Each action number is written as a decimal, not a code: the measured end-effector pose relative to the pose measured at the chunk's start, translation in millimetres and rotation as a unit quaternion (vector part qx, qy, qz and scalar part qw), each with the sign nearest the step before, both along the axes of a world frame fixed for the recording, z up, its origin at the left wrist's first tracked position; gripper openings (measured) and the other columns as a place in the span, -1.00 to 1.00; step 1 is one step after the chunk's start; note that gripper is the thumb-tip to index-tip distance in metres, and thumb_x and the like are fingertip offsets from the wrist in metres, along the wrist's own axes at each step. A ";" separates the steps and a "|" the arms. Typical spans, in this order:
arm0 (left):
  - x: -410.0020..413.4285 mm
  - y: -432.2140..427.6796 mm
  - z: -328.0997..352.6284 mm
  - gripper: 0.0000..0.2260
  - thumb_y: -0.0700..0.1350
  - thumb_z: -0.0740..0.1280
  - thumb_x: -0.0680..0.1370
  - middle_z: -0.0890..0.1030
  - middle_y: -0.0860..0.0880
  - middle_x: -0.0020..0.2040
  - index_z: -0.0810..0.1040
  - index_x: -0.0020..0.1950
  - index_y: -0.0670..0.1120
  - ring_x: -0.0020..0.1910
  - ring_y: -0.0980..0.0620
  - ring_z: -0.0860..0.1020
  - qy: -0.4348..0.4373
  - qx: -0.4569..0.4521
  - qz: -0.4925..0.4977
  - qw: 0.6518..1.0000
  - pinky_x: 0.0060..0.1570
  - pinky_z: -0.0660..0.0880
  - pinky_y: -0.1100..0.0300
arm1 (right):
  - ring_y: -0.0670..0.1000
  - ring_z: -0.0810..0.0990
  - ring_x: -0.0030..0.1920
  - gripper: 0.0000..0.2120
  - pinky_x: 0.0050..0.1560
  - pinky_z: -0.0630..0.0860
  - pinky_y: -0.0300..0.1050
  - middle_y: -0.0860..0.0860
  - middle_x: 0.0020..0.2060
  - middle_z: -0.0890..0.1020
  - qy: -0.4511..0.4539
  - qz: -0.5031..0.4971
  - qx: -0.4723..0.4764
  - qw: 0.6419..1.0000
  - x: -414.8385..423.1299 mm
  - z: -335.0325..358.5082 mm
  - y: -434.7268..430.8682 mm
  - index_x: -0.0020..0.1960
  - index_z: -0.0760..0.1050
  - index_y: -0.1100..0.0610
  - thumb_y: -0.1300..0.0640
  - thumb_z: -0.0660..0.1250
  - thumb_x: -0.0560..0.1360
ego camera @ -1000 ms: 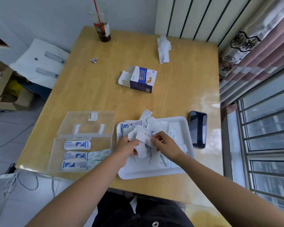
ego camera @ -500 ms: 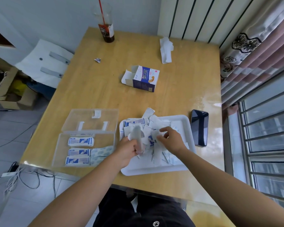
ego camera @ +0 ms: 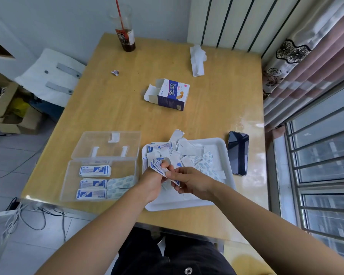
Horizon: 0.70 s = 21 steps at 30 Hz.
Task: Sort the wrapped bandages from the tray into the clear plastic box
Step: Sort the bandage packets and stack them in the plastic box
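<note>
Pale wall at the back, wooden bench close to it. Barred window on the right, daylight glaring off the bench top, patterned curtain bunched alongside. Tiled floor left, cables trailing, cardboard box.

One left hand and one right hand gripped one bunch of wrapped bandages. Left of the grip, one clear plastic box held three blue-and-white bundles. Beneath lay one tray; right, one phone; beyond, one carton, one cup, one tissue.

Phone beside cardboard box; tissue; drink cup
</note>
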<state>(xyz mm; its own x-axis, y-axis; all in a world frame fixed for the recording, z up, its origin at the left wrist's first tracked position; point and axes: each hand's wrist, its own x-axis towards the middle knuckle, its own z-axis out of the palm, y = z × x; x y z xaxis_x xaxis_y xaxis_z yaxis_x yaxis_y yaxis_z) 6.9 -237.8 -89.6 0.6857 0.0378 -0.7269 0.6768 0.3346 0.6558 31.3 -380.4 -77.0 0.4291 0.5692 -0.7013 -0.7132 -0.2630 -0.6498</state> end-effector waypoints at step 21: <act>4.3 -14.5 19.2 -0.51 0.29 0.08 0.57 0.59 -0.12 -0.08 0.56 0.06 -0.08 -0.05 -0.08 0.57 0.037 -0.111 0.159 0.980 0.21 0.45 -0.07 | -0.06 0.49 -0.19 -0.78 -0.18 0.43 -0.25 -0.04 -0.18 0.57 -0.116 0.048 -0.025 0.992 -3.3 -6.8 -10.0 0.12 0.56 0.15 0.04 0.32 0.57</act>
<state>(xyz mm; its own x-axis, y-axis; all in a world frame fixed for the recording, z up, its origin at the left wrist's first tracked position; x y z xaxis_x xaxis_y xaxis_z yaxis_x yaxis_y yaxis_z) 11.2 -252.3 -70.4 0.6098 0.0764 -0.7889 0.5576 0.6660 0.4955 28.0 -390.5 -83.8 0.5278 0.5817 -0.6189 -0.5167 -0.3584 -0.7776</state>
